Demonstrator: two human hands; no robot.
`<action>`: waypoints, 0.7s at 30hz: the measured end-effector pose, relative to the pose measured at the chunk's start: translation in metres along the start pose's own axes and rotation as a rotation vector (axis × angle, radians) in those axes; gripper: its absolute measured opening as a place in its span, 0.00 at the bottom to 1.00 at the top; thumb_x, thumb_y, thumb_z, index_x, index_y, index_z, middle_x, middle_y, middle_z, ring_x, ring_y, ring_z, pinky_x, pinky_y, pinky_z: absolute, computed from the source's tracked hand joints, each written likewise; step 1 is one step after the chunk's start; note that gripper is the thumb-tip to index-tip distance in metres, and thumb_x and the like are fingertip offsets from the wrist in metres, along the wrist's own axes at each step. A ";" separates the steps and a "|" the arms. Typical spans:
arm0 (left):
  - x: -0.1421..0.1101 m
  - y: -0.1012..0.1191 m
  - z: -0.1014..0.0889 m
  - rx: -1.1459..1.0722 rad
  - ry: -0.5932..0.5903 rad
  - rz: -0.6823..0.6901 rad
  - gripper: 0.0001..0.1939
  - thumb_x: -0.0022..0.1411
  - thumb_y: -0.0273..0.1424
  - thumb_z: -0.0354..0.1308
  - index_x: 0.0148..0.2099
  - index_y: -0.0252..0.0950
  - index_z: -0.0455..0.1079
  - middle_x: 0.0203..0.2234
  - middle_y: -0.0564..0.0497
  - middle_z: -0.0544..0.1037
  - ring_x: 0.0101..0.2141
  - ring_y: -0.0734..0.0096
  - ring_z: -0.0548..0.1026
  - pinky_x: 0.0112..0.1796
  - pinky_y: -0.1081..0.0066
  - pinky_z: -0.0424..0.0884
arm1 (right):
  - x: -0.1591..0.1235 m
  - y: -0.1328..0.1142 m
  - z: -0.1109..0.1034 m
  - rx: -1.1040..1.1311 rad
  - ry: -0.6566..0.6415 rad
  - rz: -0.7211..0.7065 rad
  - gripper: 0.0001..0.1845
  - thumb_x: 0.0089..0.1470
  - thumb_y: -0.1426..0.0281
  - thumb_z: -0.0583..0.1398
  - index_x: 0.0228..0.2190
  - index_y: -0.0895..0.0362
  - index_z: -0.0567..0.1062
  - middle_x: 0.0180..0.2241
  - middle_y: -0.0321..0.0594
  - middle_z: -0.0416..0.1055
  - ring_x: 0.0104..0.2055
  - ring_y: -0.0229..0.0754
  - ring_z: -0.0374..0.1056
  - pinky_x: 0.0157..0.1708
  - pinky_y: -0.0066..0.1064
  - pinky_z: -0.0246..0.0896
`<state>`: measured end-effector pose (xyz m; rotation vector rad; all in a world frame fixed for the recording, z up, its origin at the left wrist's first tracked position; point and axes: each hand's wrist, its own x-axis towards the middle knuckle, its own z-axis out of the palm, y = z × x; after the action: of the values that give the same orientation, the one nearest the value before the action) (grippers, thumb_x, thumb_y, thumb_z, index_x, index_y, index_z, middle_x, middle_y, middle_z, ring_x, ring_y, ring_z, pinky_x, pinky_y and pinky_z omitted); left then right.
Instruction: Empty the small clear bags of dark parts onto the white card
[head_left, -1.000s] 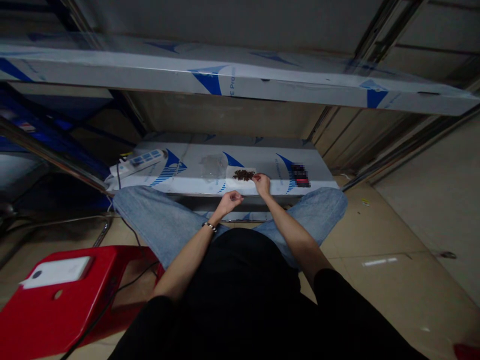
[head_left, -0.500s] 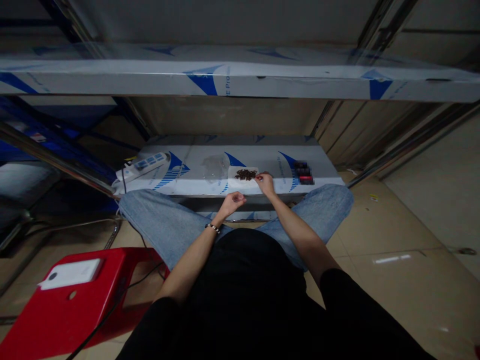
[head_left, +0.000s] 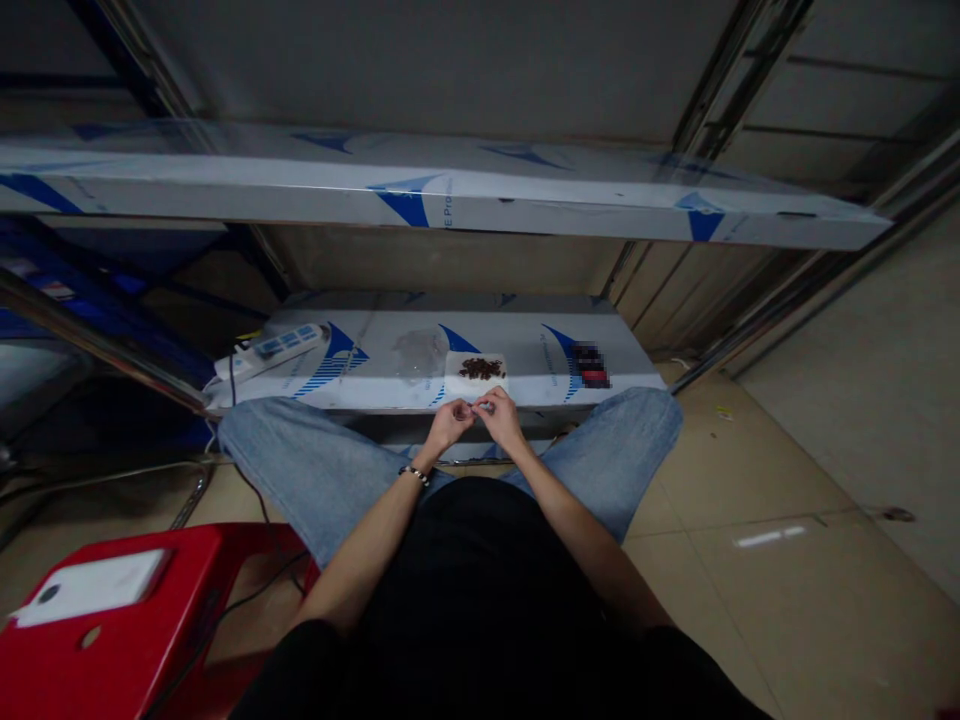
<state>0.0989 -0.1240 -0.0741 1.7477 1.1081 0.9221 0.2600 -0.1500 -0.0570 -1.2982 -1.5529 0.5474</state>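
My left hand (head_left: 450,420), with a beaded bracelet (head_left: 415,475) at its wrist, is closed in a pinch in front of the shelf edge. Fingertip to fingertip with it, my right hand (head_left: 497,414) is pinched too. Whatever lies between the fingers is too small to make out. Just beyond the hands, a pile of small dark brown pieces (head_left: 481,369) rests on a white sheet or shallow tray (head_left: 454,380). To its left is a clear plastic bag or container (head_left: 418,355), its kind unclear.
A white power strip (head_left: 281,347) lies at the shelf's left end, its cable hanging down. A blurred-out dark and red item (head_left: 590,365) is on the right. An upper shelf (head_left: 300,200) spans above. A red stool (head_left: 180,590) holds a white device (head_left: 97,587).
My right hand has drawn back from the pile of brown pieces and moved left to meet my left hand. The camera view has shifted slightly.
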 end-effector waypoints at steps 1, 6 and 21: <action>-0.001 0.001 0.000 0.022 -0.012 0.006 0.04 0.52 0.30 0.61 0.31 0.34 0.70 0.25 0.53 0.74 0.28 0.72 0.69 0.35 0.72 0.66 | -0.003 0.000 0.001 -0.016 -0.033 0.011 0.02 0.51 0.73 0.66 0.29 0.55 0.81 0.34 0.38 0.68 0.35 0.42 0.66 0.36 0.32 0.62; -0.005 0.004 0.000 0.113 -0.034 0.014 0.04 0.50 0.29 0.60 0.31 0.34 0.71 0.24 0.53 0.74 0.28 0.70 0.69 0.33 0.73 0.65 | -0.002 0.004 0.005 -0.032 -0.161 0.022 0.04 0.51 0.76 0.66 0.27 0.55 0.80 0.31 0.36 0.67 0.33 0.40 0.65 0.35 0.31 0.61; -0.003 -0.006 0.004 0.014 -0.025 0.039 0.06 0.55 0.32 0.61 0.31 0.34 0.71 0.27 0.50 0.76 0.29 0.70 0.72 0.35 0.71 0.68 | 0.069 0.062 -0.045 -0.272 0.219 0.241 0.13 0.55 0.69 0.60 0.39 0.61 0.81 0.29 0.42 0.74 0.31 0.44 0.68 0.38 0.31 0.63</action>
<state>0.0994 -0.1262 -0.0813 1.7938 1.0699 0.9156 0.3333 -0.0783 -0.0632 -1.7077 -1.3291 0.3354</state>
